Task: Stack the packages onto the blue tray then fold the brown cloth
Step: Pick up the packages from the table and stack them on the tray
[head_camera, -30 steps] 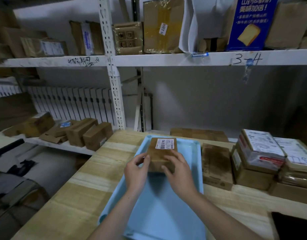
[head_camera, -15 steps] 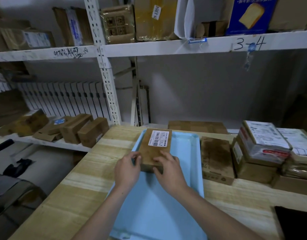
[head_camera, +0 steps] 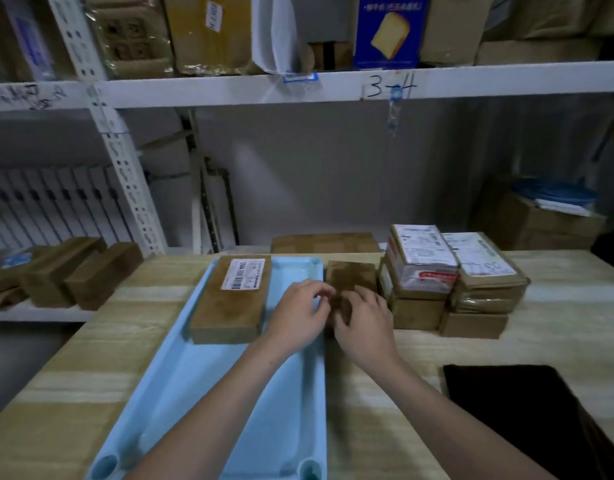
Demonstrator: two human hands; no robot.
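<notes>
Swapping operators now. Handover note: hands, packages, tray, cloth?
Left hand: fingers curled at the near left edge of the plain brown package; grip unclear.
Right hand: resting on that package's near end.
Blue tray: one labelled package in the far left corner.
Left: the plain package and two stacks on the table, then the dark cloth, lying flat.

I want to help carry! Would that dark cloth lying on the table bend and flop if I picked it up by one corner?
Probably yes. The dark cloth lies flat and thin on the table, so it would likely droop rather than stay stiff. It looks light, with nothing resting on it. It probably would not roll or tip, unlike the stacked packages.
</notes>
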